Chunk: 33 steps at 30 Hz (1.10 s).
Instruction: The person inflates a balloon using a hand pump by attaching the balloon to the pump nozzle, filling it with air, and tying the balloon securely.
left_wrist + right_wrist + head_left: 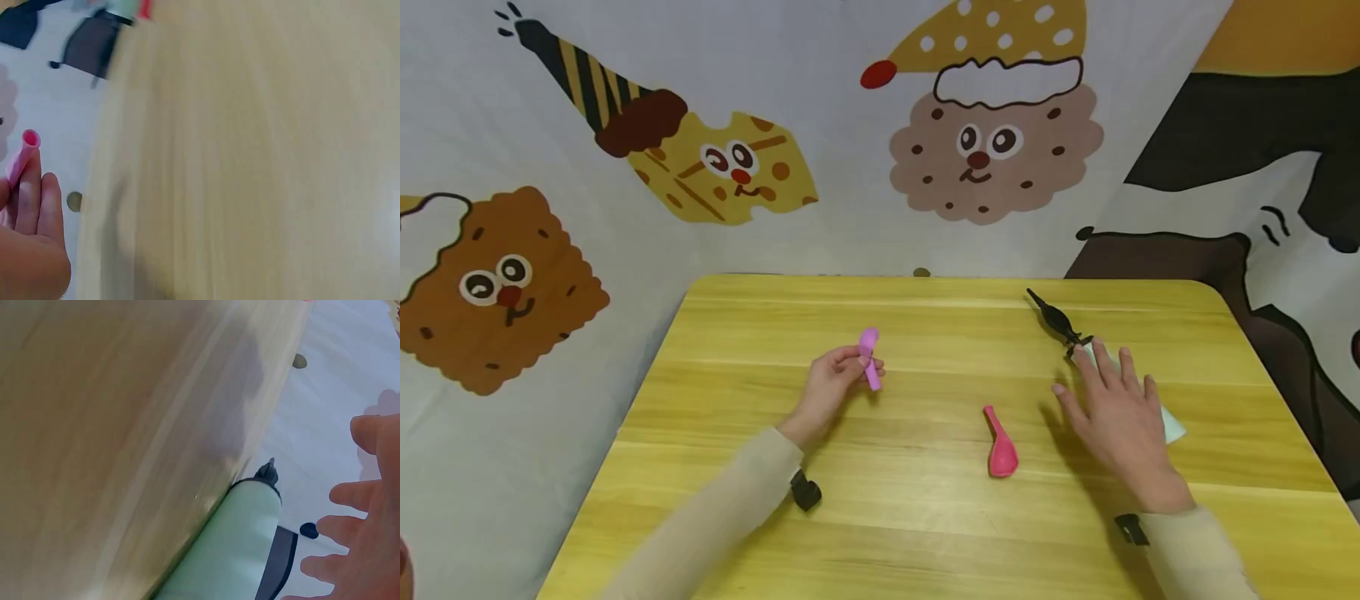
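Observation:
My left hand [826,390] pinches a purple balloon [869,340] between thumb and fingers over the left-centre of the table. In the left wrist view the open mouth of this balloon [30,139] points up past the fingertips. My right hand [1126,425] is spread with straight fingers over a pale green balloon pump [1172,427], hiding most of its barrel. The pump's black nozzle [1057,322] points to the far left. In the right wrist view the pump barrel [228,547] lies on the table, with the right fingers [356,497] beside it. A pink balloon [1002,454] lies flat between the hands.
The wooden table [925,533] has rounded far corners. Right behind its far edge hangs a white cloth [842,242] printed with cartoon biscuits. A black strap piece [806,491] sits at the left cuff, and another [1131,529] at the right cuff.

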Available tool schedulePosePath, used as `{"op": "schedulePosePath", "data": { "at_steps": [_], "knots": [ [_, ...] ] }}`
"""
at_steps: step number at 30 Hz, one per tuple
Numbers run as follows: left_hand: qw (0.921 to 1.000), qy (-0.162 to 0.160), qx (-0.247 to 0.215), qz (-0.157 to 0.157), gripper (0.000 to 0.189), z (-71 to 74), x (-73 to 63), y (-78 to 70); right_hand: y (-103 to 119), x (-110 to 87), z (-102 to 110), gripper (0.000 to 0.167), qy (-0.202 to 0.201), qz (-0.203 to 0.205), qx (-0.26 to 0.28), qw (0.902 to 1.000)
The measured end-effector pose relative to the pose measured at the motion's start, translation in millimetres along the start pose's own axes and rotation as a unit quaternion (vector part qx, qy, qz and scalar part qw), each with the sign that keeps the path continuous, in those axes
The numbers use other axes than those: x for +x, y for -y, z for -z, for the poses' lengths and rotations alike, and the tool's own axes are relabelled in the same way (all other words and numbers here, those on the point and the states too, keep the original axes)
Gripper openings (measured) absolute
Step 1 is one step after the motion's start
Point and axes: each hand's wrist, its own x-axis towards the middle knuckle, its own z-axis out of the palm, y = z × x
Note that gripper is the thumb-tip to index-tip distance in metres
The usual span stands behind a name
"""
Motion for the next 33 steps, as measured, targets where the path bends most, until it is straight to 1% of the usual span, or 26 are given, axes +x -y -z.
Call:
{"op": "schedulePosePath", "data": {
  "at_steps": [1,3,6,8,12,17,22,24,27,29,31,33],
  "knots": [
    [0.9996,-0.002,-0.026,0.011,0.033,-2.1,-1.2,0.1,-2,-0.3,1,0.070,0.001,-0.003,0.001,1.0000],
    [0.9960,-0.006,-0.084,0.030,0.038,-5.8,-3.4,-0.4,-6,-0.7,3,0.071,0.001,-0.010,0.003,0.9999],
    [0.9904,-0.006,-0.133,0.038,0.040,-9.5,-5.7,-1.4,-14,-1.0,6,0.071,-0.001,-0.021,0.012,0.9997],
    [0.9876,-0.006,-0.152,0.037,0.042,-11.1,-6.9,-2.1,-21,-0.4,7,0.072,0.003,-0.029,0.017,0.9994],
    [0.9838,-0.010,-0.176,0.035,0.045,-12.9,-9.0,-2.2,-31,2.6,7,0.077,0.018,-0.038,0.028,0.9987],
    [0.9766,-0.022,-0.210,0.039,0.045,-16.6,-10.0,-0.1,-42,7.3,4,0.088,0.037,-0.050,0.029,0.9977],
    [0.9706,-0.027,-0.235,0.043,0.046,-21.7,-9.1,1.6,-50,5.8,3,0.096,0.051,-0.068,0.029,0.9960],
    [0.9694,-0.027,-0.241,0.042,0.047,-23.3,-8.5,2.0,-52,3.9,2,0.092,0.057,-0.075,0.032,0.9950],
    [0.9679,-0.029,-0.246,0.043,0.046,-25.3,-8.5,1.9,-54,1.1,2,0.076,0.056,-0.080,0.033,0.9946],
    [0.9674,-0.030,-0.248,0.043,0.046,-26.3,-9.2,1.3,-55,-0.5,2,0.066,0.044,-0.078,0.032,0.9955],
    [0.9670,-0.031,-0.249,0.044,0.046,-27.3,-10.4,0.4,-55,-1.8,3,0.059,0.031,-0.076,0.031,0.9961],
    [0.9673,-0.029,-0.248,0.043,0.046,-28.1,-11.4,-0.4,-55,-3.0,3,0.059,0.022,-0.081,0.031,0.9960]
  ]
}}
